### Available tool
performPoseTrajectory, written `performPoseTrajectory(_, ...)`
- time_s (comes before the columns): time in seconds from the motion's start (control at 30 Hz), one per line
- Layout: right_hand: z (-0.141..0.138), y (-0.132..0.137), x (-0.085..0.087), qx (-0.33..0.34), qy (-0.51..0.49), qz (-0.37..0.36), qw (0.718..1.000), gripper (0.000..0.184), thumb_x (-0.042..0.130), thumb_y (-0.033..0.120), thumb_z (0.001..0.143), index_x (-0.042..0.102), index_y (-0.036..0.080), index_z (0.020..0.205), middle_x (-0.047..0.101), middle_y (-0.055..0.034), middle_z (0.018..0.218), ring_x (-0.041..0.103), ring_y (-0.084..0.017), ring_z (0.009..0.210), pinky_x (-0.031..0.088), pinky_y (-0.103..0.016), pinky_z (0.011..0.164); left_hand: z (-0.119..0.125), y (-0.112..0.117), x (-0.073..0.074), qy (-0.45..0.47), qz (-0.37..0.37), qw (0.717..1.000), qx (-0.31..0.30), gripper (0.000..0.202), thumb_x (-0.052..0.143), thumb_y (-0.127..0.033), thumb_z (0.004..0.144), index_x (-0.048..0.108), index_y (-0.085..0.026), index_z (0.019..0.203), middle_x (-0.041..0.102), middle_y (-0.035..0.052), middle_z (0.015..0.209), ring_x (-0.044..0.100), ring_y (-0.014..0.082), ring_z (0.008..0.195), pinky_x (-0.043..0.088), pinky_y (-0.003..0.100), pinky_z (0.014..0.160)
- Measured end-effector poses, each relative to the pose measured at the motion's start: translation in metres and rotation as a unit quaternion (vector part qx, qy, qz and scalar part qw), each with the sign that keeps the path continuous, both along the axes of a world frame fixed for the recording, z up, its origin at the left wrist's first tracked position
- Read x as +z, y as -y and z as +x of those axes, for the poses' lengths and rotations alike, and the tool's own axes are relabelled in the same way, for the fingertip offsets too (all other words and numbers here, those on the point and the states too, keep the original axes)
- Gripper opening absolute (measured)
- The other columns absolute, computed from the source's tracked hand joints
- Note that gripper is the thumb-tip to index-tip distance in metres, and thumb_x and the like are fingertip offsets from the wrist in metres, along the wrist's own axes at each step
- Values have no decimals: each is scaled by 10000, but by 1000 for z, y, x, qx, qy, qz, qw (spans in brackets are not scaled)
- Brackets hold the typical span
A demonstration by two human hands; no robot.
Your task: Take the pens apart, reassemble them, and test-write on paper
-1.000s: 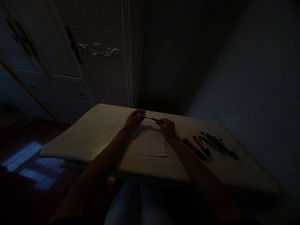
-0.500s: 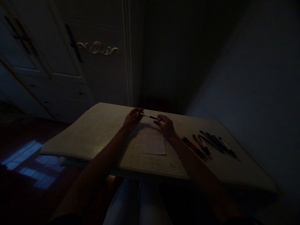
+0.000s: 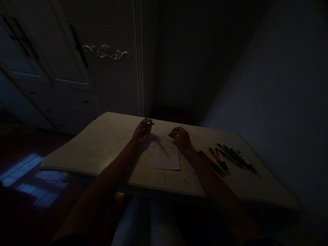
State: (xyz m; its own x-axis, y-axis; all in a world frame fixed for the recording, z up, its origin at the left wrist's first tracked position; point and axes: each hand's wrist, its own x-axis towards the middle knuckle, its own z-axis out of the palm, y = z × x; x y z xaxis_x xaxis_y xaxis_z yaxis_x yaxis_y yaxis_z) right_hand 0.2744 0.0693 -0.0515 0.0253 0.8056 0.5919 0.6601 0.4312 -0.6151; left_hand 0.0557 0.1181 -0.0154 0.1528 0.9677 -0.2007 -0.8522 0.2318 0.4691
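My left hand (image 3: 142,131) is raised above the far part of the table, its fingers closed on a pen (image 3: 150,123). Only a short light piece with a dark end shows; fingers cover the rest. To the right, apart from the pen, my right hand (image 3: 180,137) has its thumb and fingertips pinched together. It is too dark to tell whether anything small is between them. Below and between both hands lies a sheet of paper covered in writing (image 3: 163,158), with a thin shadow across it. A second sheet's edge shows beneath.
Several pens (image 3: 219,162) in red, black and blue lie side by side on the right of the pale table (image 3: 97,143). A wall (image 3: 289,112) rises along the right, and a cabinet with a gold ornament (image 3: 105,53) stands behind on the left. The room is dim.
The pen that reached from my left hand to my right fingertips has turned and looks shorter, held by the left hand alone. My right fingers have closed together. The view has shifted slightly.
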Motion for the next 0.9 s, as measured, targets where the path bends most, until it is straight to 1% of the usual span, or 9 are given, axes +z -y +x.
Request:
performPoseTrajectory(0.17, 0, 2, 5, -9, 46, 4, 999, 64, 758, 260, 799, 790, 239, 749, 736, -69, 872, 659, -233, 855, 484, -391, 849, 2, 1, 0, 11, -10, 999, -28, 109, 524, -93, 976, 621, -114, 932, 692, 14, 721, 710, 74, 660, 584, 112, 639)
performPoseTrajectory(0.23, 1, 1, 5, -5, 66, 0, 998, 66, 766, 261, 798, 788, 246, 738, 753, -61, 843, 663, -230, 832, 468, -386, 841, 2, 1, 0, 20, -17, 999, -34, 142, 499, -104, 991, 620, -108, 914, 691, 19, 710, 709, 75, 644, 579, 105, 611)
performPoseTrajectory(0.4, 1, 0, 4, 17, 93, 0, 995, 90, 759, 265, 808, 784, 258, 722, 776, -43, 824, 679, -215, 806, 446, -372, 840, 0, 1, 4, 30, -31, 999, -25, 271, 423, -102, 1018, 608, -101, 820, 685, 27, 677, 699, 73, 598, 565, 100, 567)
performPoseTrajectory(0.57, -2, 3, 6, 41, 84, 13, 996, 99, 750, 262, 820, 787, 270, 728, 783, -29, 819, 692, -210, 799, 454, -363, 833, 0, 3, 5, 33, -35, 998, -31, 272, 452, -107, 1008, 617, -100, 791, 683, 28, 677, 696, 73, 594, 567, 104, 566)
performPoseTrajectory(0.7, -4, 4, 7, 65, 53, 33, 996, 87, 740, 292, 844, 795, 276, 778, 792, -30, 852, 714, -214, 813, 476, -365, 834, -1, 2, 4, 37, -50, 997, -34, 268, 474, -114, 1000, 613, -110, 770, 678, 22, 671, 691, 69, 591, 563, 98, 568)
performPoseTrajectory(0.83, -4, 3, 5, 63, 34, 50, 996, 138, 707, 369, 878, 795, 279, 824, 796, -33, 893, 726, -222, 834, 498, -375, 838, 0, 2, 5, 36, -55, 997, -38, 253, 494, -128, 994, 617, -117, 773, 681, 18, 672, 693, 70, 596, 561, 93, 577)
performPoseTrajectory(0.9, -5, 3, 5, 52, 34, 45, 997, 196, 677, 427, 895, 794, 278, 844, 795, -41, 922, 726, -230, 862, 505, -387, 850, -1, 3, 5, 33, -60, 997, -42, 200, 541, -149, 977, 631, -115, 802, 673, 14, 658, 686, 73, 577, 566, 102, 570)
